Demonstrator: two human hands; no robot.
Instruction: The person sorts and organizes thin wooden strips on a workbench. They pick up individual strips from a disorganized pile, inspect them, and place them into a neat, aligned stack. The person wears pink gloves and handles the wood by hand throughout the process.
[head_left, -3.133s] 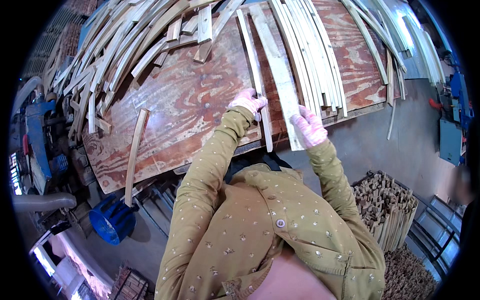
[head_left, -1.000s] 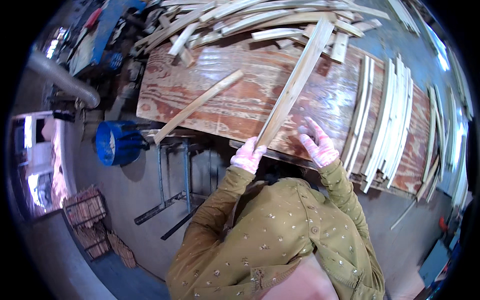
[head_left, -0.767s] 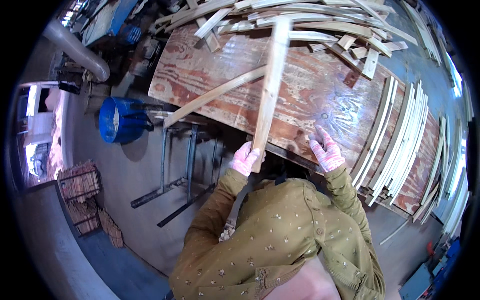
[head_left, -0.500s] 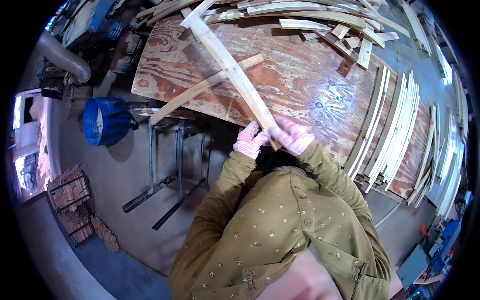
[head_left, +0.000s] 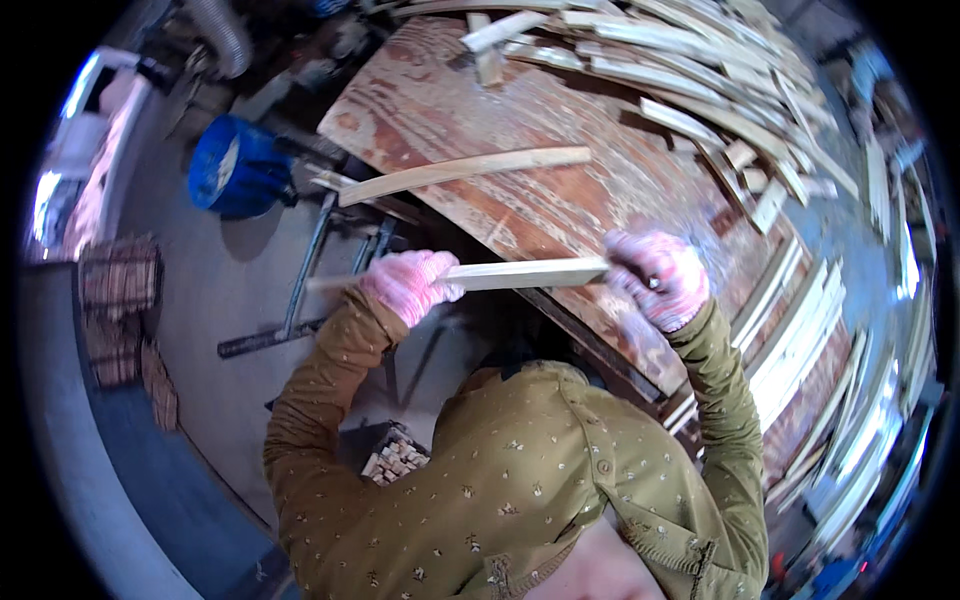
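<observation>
A pale wooden strip (head_left: 525, 274) is held roughly level in front of me, over the near edge of the plywood table. My left hand (head_left: 412, 285), in a pink and white glove, is closed round it, and the strip's blurred end sticks out to the left. At its right end my right hand (head_left: 660, 278), gloved alike, is closed on the strip, its fingers partly smeared by motion. Beyond the strip, a slightly bowed wooden piece (head_left: 465, 172) lies across the table's left edge.
The worn plywood table (head_left: 440, 110) bears a heap of wooden strips (head_left: 690, 70) at the back and rows of strips (head_left: 795, 340) on the right. A blue bucket (head_left: 235, 165) stands left, near a metal stand (head_left: 310, 265). Bundled sticks (head_left: 120, 290) and a box of offcuts (head_left: 397, 458) are lower.
The strip has swung from pointing away to lying crosswise. My left hand has moved left along it and my right hand to the right. The head view has turned and shifted.
</observation>
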